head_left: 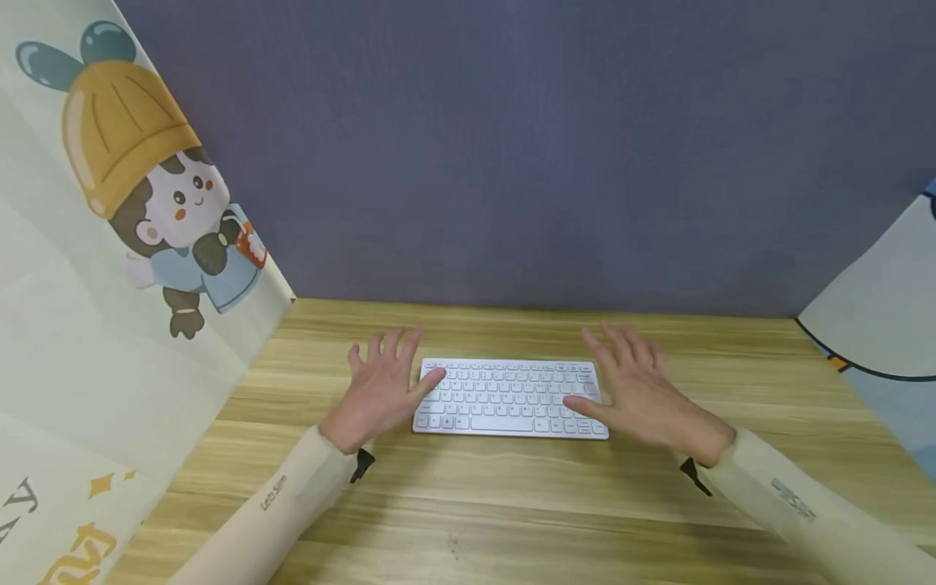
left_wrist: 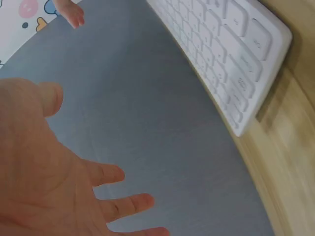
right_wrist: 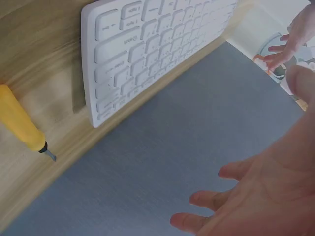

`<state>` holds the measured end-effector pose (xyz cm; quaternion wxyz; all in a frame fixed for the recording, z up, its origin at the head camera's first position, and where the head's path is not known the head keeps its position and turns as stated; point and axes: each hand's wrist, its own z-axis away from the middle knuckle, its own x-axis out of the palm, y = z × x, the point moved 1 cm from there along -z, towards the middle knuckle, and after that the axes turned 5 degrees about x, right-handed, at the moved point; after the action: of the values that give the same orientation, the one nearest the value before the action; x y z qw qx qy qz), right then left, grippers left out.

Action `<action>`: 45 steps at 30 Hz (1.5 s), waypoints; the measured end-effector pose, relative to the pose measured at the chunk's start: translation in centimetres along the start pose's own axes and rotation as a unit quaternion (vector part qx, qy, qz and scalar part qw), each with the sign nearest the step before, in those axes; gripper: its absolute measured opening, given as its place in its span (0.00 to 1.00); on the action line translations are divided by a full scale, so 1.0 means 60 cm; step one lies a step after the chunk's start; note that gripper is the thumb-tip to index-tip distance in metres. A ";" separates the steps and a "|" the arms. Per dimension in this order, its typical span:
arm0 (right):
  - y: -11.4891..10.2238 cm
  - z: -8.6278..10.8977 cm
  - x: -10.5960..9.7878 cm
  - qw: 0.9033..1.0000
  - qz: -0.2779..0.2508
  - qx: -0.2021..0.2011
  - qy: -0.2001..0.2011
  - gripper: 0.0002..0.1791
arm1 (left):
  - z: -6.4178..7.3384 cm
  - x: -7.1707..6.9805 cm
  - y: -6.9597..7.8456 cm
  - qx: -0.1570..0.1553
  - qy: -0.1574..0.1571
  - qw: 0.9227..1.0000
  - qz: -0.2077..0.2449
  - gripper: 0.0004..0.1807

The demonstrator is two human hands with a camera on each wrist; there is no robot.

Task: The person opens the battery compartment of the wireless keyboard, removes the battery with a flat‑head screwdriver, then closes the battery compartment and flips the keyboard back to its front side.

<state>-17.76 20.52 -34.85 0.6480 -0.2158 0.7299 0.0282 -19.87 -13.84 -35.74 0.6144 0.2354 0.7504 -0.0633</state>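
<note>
A white keyboard lies flat on the wooden table, its keys facing up. Over its left end my left hand hovers with fingers spread, the thumb overlapping the corner keys in the head view. My right hand is held likewise at the right end, its thumb over the keys there. Both wrist views show the palms bare, with nothing held in the left hand or the right hand. In the right wrist view, a yellow-handled tool with a thin metal tip lies beside the keyboard; the head view hides it.
A dark grey-blue panel rises along the table's back edge. At the left stands a white sheet with a cartoon figure, and a printed sheet borders the right. Wooden tabletop extends in front of the keyboard.
</note>
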 end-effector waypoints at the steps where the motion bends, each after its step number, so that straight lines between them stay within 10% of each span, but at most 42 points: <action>1: 0.000 -0.001 0.001 1.000 -0.002 0.001 -0.002 0.55 | 0.000 0.001 -0.002 -0.002 0.000 1.000 0.001 0.43; 24: 0.010 -0.021 0.040 0.999 -0.028 -0.002 -0.016 0.53 | -0.009 0.034 -0.031 0.012 -0.018 0.997 0.073 0.39; 45: 0.017 -0.036 0.087 0.998 -0.036 -0.026 -0.040 0.55 | -0.007 0.066 -0.054 -0.050 -0.072 0.983 0.163 0.40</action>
<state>-20.46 19.29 -39.76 0.6713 -0.2570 0.6944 0.0324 -22.19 -15.44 -40.04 0.6801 0.3184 0.6578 0.0583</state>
